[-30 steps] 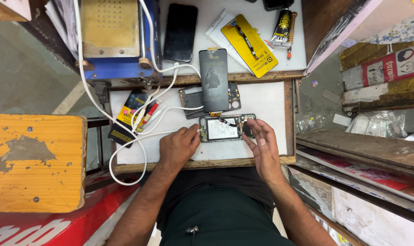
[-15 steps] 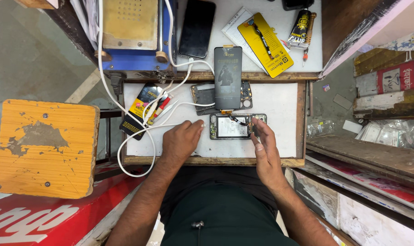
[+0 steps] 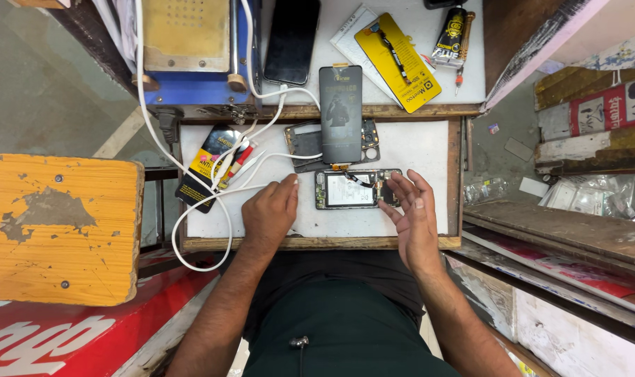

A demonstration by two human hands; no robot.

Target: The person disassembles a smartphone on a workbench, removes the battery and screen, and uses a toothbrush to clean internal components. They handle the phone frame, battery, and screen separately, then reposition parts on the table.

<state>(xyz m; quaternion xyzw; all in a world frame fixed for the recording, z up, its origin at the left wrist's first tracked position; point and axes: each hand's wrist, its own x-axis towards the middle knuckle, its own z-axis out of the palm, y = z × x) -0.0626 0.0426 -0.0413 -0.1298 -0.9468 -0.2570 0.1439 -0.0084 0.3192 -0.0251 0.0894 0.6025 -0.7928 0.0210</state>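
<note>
Lap: dark trousers and dark shirt at 6 o'clock, pressed against the near wooden edge of the tabletop (image 3: 415, 150).
Left hand (image 3: 270, 213): resting knuckles-up on the white surface, grip loosely curled and pinching nothing, fingertips just beside the left end of the opened phone body (image 3: 356, 189).
Right hand (image 3: 413, 213): at 4 o'clock of the phone body, grip spread, fingers (image 3: 401, 187) over its right end; contact or not, cannot tell.
Opened phone body: lying flat across the middle of the tabletop, rectangular, back off, pale battery and small parts exposed.
Screen panel (image 3: 340, 114): dark, glossy, upright rectangle at 12 o'clock of the phone body, joined to it by a thin flex strip.
Back cover (image 3: 305, 144): grey, partly under the screen panel, at 11 o'clock of the phone body.
Tabletop: white, matte, scuffed board in a worn wooden frame.
White cable (image 3: 212, 202): looping off the near left edge and running up to 11 o'clock.
Yellow-black packet (image 3: 209, 164): flat, at 9 o'clock, under the cable.
Upper shelf (image 3: 464, 84): white, at 12 o'clock, carrying a second dark phone (image 3: 292, 40), a yellow tool card (image 3: 397, 59) and a small glue tube (image 3: 448, 38).
Blue machine (image 3: 188, 56): boxy, with a tan metal plate, at 11 o'clock.
Yellow stool (image 3: 59, 227): chipped painted wood, square, at 9 o'clock.
Room: grey concrete floor to the left, rough planks and cartons at 3 o'clock.
</note>
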